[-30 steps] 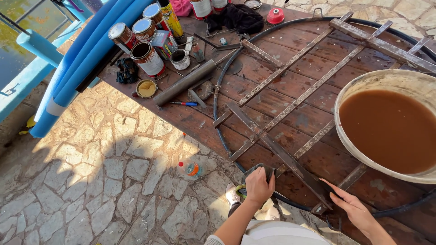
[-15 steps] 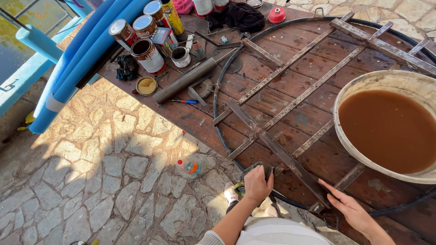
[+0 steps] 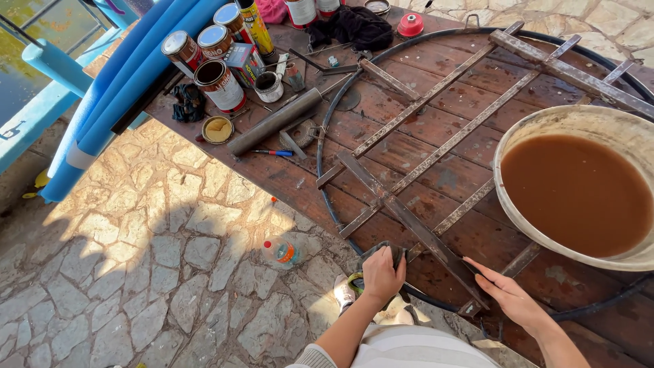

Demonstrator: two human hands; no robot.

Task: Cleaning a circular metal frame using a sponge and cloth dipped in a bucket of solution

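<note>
Down at the near edge of the table (image 3: pixel 286 184), the left hand (image 3: pixel 381 276) grasps a dark pad (image 3: pixel 383 251) on the hoop (image 3: pixel 330 184); the right hand (image 3: pixel 511 300) rests flat, fingers released, touching a bar (image 3: pixel 409 218) left of the basin (image 3: pixel 579 123).

A single head-worn camera looks steeply down from above the person, close over the near edge of the wooden worktop (image 3: pixel 286 170); stone paving (image 3: pixel 136 272) fills the left, and the far edge lies at the top.

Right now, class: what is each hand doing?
Left hand: closed on a dark pad at the table edge.
Right hand: open, flat on the metal bar.
</note>
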